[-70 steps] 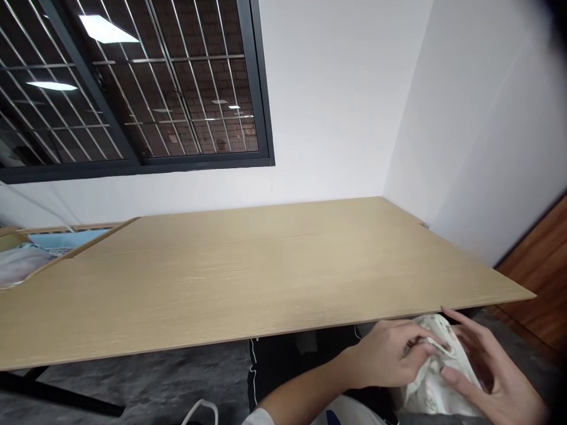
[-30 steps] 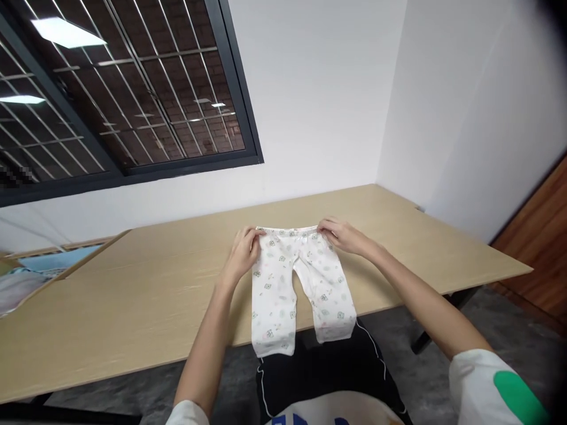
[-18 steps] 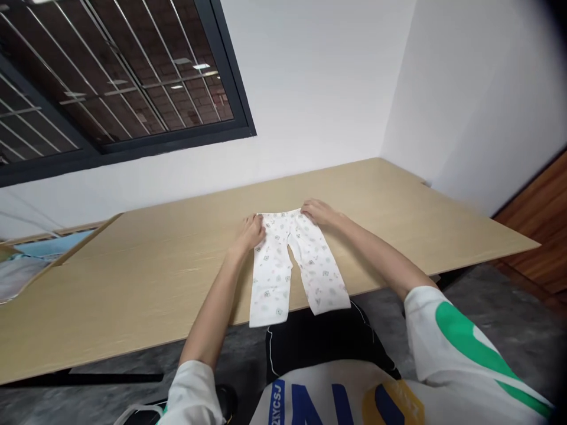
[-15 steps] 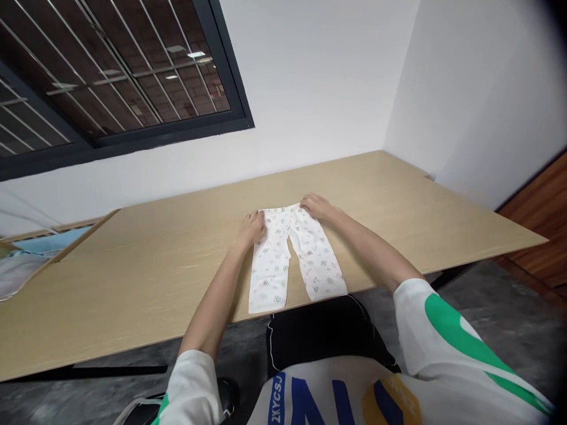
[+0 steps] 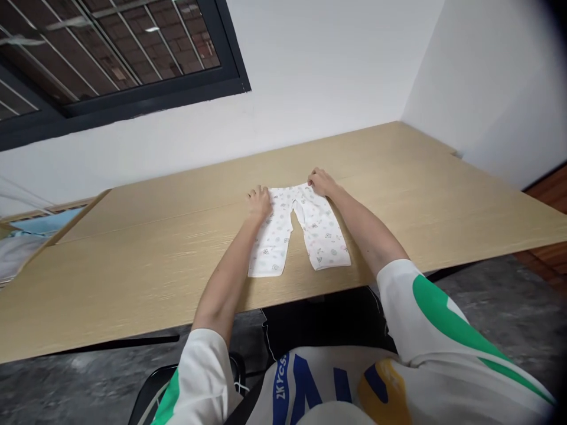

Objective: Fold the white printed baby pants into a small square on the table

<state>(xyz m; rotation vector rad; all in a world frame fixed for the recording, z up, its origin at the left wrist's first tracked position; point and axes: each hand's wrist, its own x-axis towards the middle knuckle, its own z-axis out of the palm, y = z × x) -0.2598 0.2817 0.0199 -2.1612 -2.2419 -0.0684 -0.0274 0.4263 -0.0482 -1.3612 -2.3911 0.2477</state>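
Observation:
A pair of small white printed baby trousers (image 5: 300,228) lies flat on the light wooden table (image 5: 133,260), waistband away from me, both legs pointing toward me and fully on the tabletop. My left hand (image 5: 259,202) grips the left corner of the waistband with curled fingers. My right hand (image 5: 321,180) pinches the right corner of the waistband. Both arms reach forward over the table's near edge.
A white wall and a dark-framed barred window (image 5: 110,53) stand behind the table. At the far left lies a wooden-edged tray or box (image 5: 26,242) with blue and pale cloth in it. A dark chair (image 5: 155,389) and grey floor show below the table.
The trousers came up from my lap onto the table, held by the waistband, and slid away from me until the legs, which hung over the near edge, lie wholly on the top.

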